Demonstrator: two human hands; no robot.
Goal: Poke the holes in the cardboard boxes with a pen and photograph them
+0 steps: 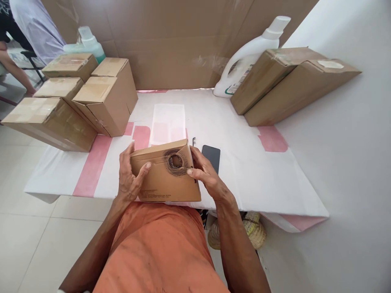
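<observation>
A small brown cardboard box (161, 179) is held tilted near the table's front edge, between my two hands. Its face carries a dark round scribbled ring (176, 161) and some small print along the bottom. My left hand (131, 175) grips the box's left end, thumb across the face. On the other end, my right hand (207, 171) has its thumb on the face close to the ring, fingers behind the edge. Just right of the box lie a dark smartphone (211, 156) and a pen (194, 141), partly hidden. A pale sheet (168, 122) lies beyond it.
Several cardboard boxes (100, 97) stand at the left, bottles (91, 44) behind them. At the right, a white jug (244, 61) stands beside two leaning boxes (293, 85). A cardboard panel (174, 44) closes the back; a wall (351, 162) bounds the right. Another person sits far left.
</observation>
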